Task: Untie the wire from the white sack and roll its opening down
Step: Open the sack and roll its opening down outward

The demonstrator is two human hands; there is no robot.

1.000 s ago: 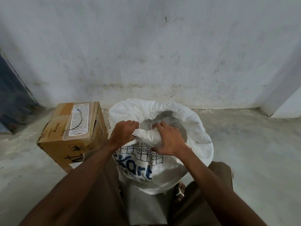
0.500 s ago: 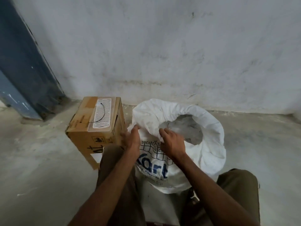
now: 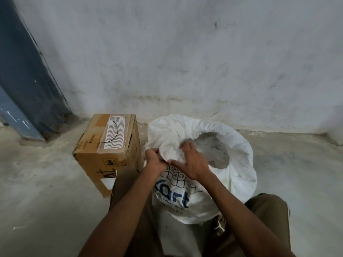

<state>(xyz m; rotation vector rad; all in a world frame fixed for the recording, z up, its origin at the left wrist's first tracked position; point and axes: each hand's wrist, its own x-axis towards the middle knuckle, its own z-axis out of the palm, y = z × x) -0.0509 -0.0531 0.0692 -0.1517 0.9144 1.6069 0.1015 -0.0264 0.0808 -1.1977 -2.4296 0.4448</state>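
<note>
At your 10 o'clock stands one blue-grey door frame (image 3: 27, 75) against the stained white wall (image 3: 185, 52). Nearer, at 11 o'clock, one cardboard box (image 3: 104, 154) sits on the concrete floor (image 3: 46, 191), with one patterned white label (image 3: 115, 132) on its top and one thin black wire (image 3: 113, 132) lying curved across that label, clear of the sack. Just beside the box, at 12 o'clock between your knees, stands one white sack (image 3: 239, 164) printed in blue, its mouth open and its rim rolled into a thick collar. Both of your hands work the near edge of that rim: your left hand (image 3: 155, 161) has its fingers curled round a bunched fold of the cloth, and your right hand (image 3: 192, 162) clutches the same fold, thumb below and fingers over the top, the two hands almost touching
</note>
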